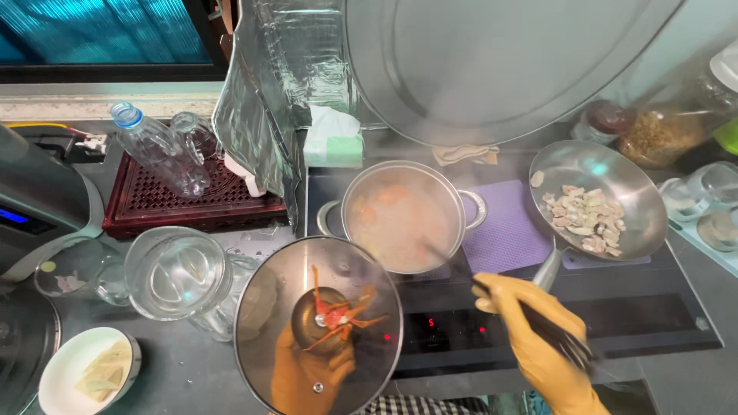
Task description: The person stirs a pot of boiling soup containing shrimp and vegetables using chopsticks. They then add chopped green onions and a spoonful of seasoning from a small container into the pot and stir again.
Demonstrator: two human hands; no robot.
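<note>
A steel pot (470, 209) of steaming pale broth with orange pieces stands on the black cooktop (638, 315). My left hand (307, 376), in a yellow glove, holds a round glass lid (261, 307) by its knob, lifted off and to the near left of the pot; I see the hand through the glass. My right hand (542, 346), also gloved, grips a dark long-handled utensil (492, 292) whose far end reaches into the broth.
A steel pan (615, 169) with chopped pale pieces sits at right on a purple mat (503, 230). An empty glass jug (177, 273), small bowl (65, 361), plastic bottle (157, 150) on a red tray, tissue pack (332, 138) and foil screen (261, 92) crowd the left.
</note>
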